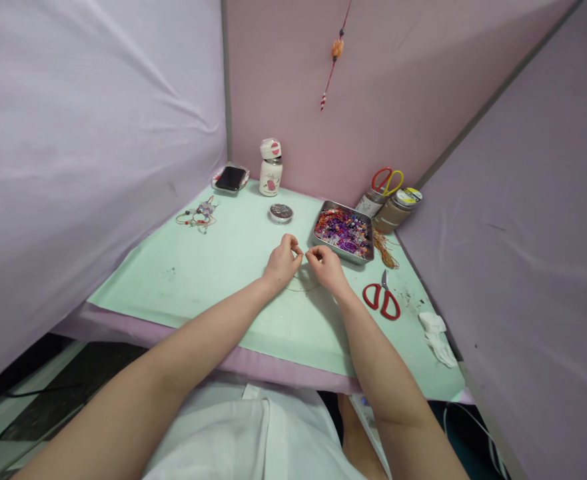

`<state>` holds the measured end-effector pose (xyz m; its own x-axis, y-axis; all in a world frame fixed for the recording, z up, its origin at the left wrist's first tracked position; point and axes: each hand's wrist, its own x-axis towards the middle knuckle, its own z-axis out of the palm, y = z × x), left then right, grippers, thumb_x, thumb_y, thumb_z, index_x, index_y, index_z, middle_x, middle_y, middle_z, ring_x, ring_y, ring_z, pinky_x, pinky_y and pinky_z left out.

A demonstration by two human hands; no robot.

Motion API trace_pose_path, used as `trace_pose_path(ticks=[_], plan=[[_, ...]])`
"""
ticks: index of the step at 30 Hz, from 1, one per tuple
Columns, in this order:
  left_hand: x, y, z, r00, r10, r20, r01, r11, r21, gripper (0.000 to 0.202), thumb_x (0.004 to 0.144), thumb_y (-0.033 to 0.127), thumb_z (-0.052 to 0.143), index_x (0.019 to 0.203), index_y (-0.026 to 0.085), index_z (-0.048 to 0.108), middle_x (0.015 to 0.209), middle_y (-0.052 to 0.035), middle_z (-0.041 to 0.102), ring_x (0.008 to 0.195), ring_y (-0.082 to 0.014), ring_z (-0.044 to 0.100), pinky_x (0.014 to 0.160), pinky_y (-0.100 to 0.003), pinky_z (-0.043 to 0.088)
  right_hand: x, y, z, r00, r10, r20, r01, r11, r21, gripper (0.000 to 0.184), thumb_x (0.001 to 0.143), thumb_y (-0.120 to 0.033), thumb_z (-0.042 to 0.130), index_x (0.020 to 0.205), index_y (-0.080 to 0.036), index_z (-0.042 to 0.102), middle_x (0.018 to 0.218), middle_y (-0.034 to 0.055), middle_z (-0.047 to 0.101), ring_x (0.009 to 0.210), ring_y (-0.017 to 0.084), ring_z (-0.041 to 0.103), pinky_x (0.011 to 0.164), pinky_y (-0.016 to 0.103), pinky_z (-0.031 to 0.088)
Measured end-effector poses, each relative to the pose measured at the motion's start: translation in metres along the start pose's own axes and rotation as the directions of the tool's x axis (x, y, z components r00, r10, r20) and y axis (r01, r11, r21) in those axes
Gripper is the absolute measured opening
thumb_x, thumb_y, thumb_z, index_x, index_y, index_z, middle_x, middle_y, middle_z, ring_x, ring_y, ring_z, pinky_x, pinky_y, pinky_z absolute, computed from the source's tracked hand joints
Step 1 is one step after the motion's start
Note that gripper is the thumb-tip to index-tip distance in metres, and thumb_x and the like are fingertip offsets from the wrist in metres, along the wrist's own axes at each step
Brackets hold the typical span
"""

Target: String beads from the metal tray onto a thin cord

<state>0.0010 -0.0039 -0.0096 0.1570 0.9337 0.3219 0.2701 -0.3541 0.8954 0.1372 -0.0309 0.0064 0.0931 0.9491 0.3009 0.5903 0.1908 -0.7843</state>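
Note:
Close together over the middle of the table, both hands are pinched. My left hand [284,261] and my right hand [325,265] hold a thin cord [303,290], which hangs in a loop below them. Fingertips nearly meet, and whatever small part lies between them is too small to make out. Just beyond my right hand stands a metal tray [344,253] full of purple, orange and clear beads [342,230]. Red-handled scissors [382,297] lie to the right of my right forearm. A small round container [280,213] sits beyond my left hand.
At the back are a white bottle [270,177] and a dark phone [230,179]. Beaded strings [200,215] lie left. Jars [398,210], one holding scissors [388,180], a cord bundle [385,250] and a crumpled white tissue [437,339] are right. A beaded string [338,48] hangs on the back cloth.

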Motion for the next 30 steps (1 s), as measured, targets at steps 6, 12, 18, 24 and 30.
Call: trace_pose_path(ticks=[6, 12, 18, 24, 30], plan=[[0.0, -0.002, 0.0, 0.999, 0.031, 0.016, -0.032, 0.998, 0.054, 0.028, 0.069, 0.008, 0.058, 0.09, 0.024, 0.046, 0.077, 0.0006, 0.058, 0.063, -0.0149, 0.048, 0.067, -0.027, 0.034, -0.002, -0.006, 0.001, 0.999, 0.029, 0.02, -0.026, 0.993, -0.112, 0.029, 0.079, -0.043, 0.053, 0.062, -0.02, 0.055, 0.065, 0.0016, 0.057, 0.065, 0.016, 0.05, 0.065, 0.029, 0.037], [-0.004, -0.002, 0.0, 0.99, 0.072, 0.12, -0.078, 0.996, 0.045, 0.031, 0.067, 0.004, 0.056, 0.089, 0.025, 0.05, 0.078, 0.001, 0.058, 0.07, -0.0175, 0.051, 0.071, -0.027, 0.036, -0.005, -0.009, 0.002, 0.996, 0.074, 0.053, -0.063, 0.98, -0.189, 0.017, 0.071, -0.033, 0.056, 0.06, -0.02, 0.056, 0.061, 0.0006, 0.059, 0.062, 0.016, 0.05, 0.06, 0.028, 0.035], [-0.003, 0.001, 0.0, 0.997, 0.015, 0.074, -0.017, 1.0, 0.025, 0.028, 0.069, 0.005, 0.057, 0.087, 0.025, 0.048, 0.077, 0.0002, 0.059, 0.07, -0.0175, 0.052, 0.072, -0.028, 0.037, -0.002, -0.004, -0.001, 0.998, 0.033, 0.061, -0.023, 0.987, -0.157, 0.014, 0.072, -0.028, 0.051, 0.062, -0.02, 0.058, 0.062, 0.0008, 0.059, 0.062, 0.016, 0.051, 0.063, 0.029, 0.037], [0.001, 0.001, 0.0, 0.998, -0.05, 0.026, 0.051, 0.998, -0.048, 0.03, 0.068, 0.007, 0.058, 0.088, 0.023, 0.043, 0.074, 0.0034, 0.062, 0.053, -0.0105, 0.046, 0.064, -0.026, 0.037, 0.002, 0.002, -0.005, 1.0, -0.008, 0.022, 0.011, 0.994, -0.108, 0.011, 0.073, -0.027, 0.052, 0.068, -0.021, 0.059, 0.072, 0.0023, 0.061, 0.067, 0.017, 0.053, 0.068, 0.031, 0.04], [0.004, 0.005, -0.001, 0.985, -0.16, 0.066, 0.17, 0.967, -0.192, 0.034, 0.064, 0.008, 0.061, 0.088, 0.022, 0.042, 0.069, 0.0049, 0.062, 0.055, -0.0089, 0.05, 0.061, -0.023, 0.038, 0.002, 0.006, -0.006, 0.997, -0.072, 0.018, 0.074, 0.985, -0.153, 0.01, 0.075, -0.025, 0.052, 0.068, -0.021, 0.057, 0.074, 0.0022, 0.059, 0.067, 0.016, 0.051, 0.07, 0.031, 0.04]])
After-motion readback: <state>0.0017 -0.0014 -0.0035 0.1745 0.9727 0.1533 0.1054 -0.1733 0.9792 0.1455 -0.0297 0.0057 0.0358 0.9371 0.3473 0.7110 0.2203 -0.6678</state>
